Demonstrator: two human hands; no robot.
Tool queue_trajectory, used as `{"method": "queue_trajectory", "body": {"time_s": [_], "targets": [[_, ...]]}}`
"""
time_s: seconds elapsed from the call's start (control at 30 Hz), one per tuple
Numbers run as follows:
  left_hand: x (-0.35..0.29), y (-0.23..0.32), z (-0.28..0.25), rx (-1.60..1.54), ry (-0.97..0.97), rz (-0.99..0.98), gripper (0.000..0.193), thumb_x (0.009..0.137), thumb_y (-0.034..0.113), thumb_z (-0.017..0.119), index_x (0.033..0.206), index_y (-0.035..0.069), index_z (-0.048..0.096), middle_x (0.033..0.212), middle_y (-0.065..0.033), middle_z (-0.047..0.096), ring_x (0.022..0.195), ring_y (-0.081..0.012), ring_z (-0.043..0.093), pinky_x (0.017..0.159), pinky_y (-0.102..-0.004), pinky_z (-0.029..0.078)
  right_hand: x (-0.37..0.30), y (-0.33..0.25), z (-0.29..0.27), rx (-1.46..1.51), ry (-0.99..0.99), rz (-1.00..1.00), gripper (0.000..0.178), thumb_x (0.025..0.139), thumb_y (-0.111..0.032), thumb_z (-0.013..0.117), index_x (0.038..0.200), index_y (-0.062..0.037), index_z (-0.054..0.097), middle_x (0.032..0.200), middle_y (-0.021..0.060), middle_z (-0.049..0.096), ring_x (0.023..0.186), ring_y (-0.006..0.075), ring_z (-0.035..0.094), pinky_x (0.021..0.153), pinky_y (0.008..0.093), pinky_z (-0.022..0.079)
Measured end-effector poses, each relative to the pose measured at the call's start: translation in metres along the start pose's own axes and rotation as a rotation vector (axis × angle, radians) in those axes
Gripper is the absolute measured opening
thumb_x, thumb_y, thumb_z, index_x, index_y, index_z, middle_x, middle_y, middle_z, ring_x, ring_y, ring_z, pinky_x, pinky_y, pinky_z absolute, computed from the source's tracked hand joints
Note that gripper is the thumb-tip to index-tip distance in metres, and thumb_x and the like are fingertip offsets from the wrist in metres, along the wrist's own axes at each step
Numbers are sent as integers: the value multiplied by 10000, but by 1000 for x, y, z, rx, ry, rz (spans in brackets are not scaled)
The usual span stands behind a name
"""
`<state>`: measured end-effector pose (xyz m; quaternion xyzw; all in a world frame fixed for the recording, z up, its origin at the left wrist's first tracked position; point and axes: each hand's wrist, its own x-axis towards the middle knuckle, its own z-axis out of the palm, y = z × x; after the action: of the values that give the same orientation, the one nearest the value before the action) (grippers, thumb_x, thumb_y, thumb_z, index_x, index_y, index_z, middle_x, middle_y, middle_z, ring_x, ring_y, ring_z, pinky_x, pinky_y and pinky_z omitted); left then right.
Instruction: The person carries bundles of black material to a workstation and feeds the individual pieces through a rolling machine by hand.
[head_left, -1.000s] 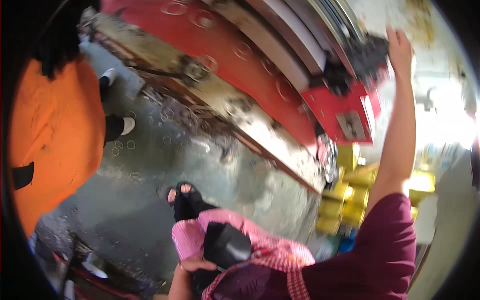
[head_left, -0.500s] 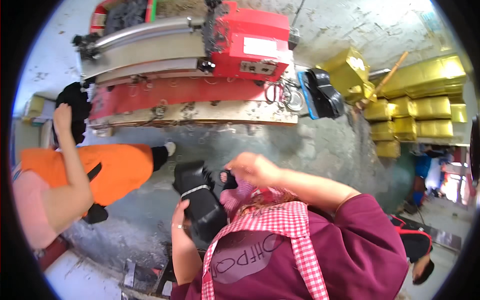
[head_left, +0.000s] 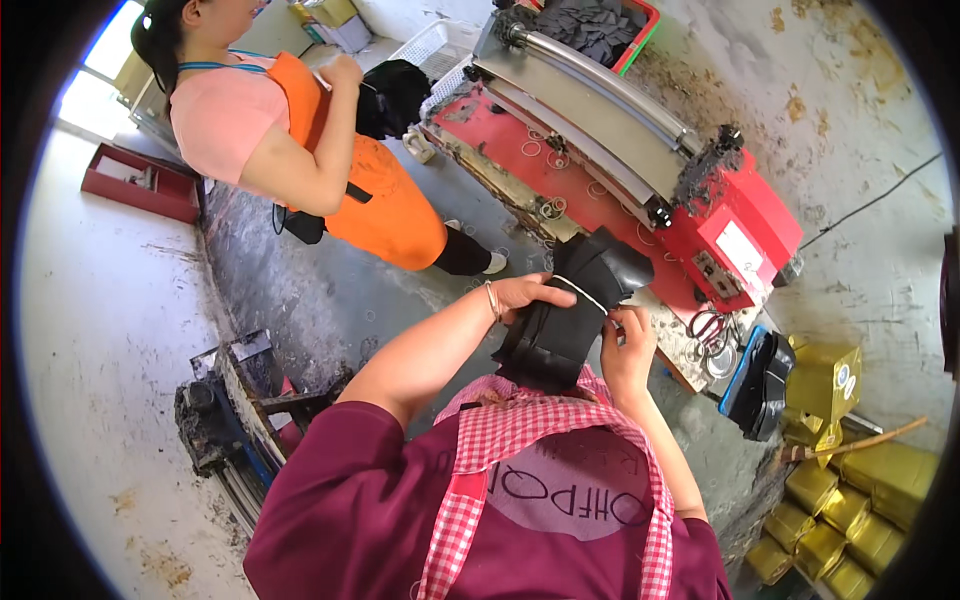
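A thick bundle of black sheets (head_left: 570, 340), leather-like and fanned at its far end, is up in front of my chest. Across its middle runs a thin white elastic band (head_left: 580, 292). My left hand (head_left: 532, 293) grips the bundle's left side, thumb lying over the top beside the band; its other fingers are partly hidden. At the right edge, my right hand (head_left: 627, 345) has its fingertips pinched together at the end of the band.
Beyond the bundle stands a work table with a red-ended roller machine (head_left: 745, 250) and scissors (head_left: 708, 328). A person in an orange apron (head_left: 385, 205) stands at the far left. More black sheets (head_left: 765, 385) and gold-coloured containers (head_left: 820, 490) are at right; dark machinery (head_left: 215, 430) at left.
My view has turned left. My right hand, earlier raised and apart from the bundle, has come to its band. The left hand keeps hold of the bundle, which is now farther forward.
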<state>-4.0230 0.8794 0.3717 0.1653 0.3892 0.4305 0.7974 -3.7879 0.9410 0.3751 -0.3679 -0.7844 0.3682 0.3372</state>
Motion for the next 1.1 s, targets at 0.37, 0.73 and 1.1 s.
{"method": "queue_trajectory", "body": {"time_s": [0.37,0.73,1.1], "targets": [[-63,69,-46,407,-198,-245,898,698,145,908,1471,-9,479,1310,-115,660,1175,-219,636,1034,-372,509,42,7,-27,1248,-352,529,178,1016,-218,660,913,-82,608,736,-21,564,629,78,479,626,273,442],[-49,118,-4,768,-504,-358,962,720,235,913,1505,11,403,1324,-113,626,1207,-176,574,1080,-338,451,44,103,99,994,72,940,331,962,-370,762,829,-89,647,728,-12,664,608,65,581,551,245,475],[-62,110,-34,637,-444,-465,811,708,156,914,1403,7,524,1264,-82,665,1153,-162,612,1030,-340,492,37,177,-15,-142,484,624,328,900,-373,779,1027,-79,707,798,51,666,759,201,621,696,391,502]]}}
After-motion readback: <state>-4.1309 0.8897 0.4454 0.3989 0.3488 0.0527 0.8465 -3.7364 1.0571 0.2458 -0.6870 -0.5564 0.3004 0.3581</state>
